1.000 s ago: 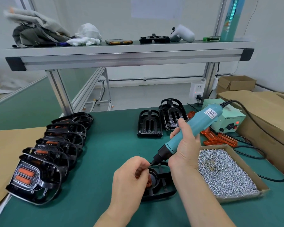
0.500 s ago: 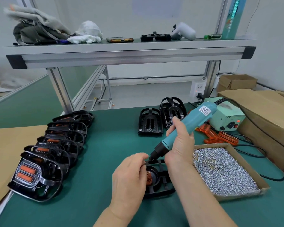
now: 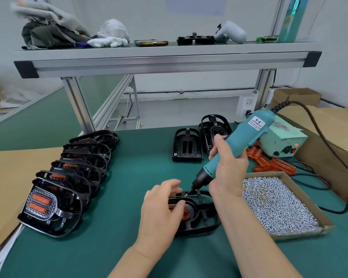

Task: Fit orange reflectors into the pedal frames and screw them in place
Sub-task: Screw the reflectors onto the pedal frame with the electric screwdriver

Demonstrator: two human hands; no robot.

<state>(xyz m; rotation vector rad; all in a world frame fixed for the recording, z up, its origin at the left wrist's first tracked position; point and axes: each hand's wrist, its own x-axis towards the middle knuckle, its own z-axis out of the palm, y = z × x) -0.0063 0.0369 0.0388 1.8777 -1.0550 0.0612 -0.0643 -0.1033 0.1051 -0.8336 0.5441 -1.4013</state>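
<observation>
Two hands work on one black pedal frame (image 3: 203, 221) that lies flat on the green table (image 3: 139, 167), near its front edge and just left of the screw box. The left hand (image 3: 159, 213) grips the frame's left end, fingers curled over its rim, and one orange reflector (image 3: 186, 212) shows inside the frame beside those fingers. The right hand (image 3: 229, 169) is wrapped round one teal electric screwdriver (image 3: 247, 133), which is tilted with its bit touching the frame's far edge. On the left stands a row of about six finished pedals (image 3: 72, 173). They overlap, so the count is uncertain, and the nearest pedal (image 3: 48, 207) shows two orange reflectors. Two empty black frames (image 3: 187, 146) sit side by side at the back of the table. Several loose reflectors (image 3: 277, 165) lie in a heap that cannot be counted, between one pale green power unit (image 3: 283, 141) and one cardboard box (image 3: 301, 233) filled with silver screws (image 3: 277, 207).
</observation>
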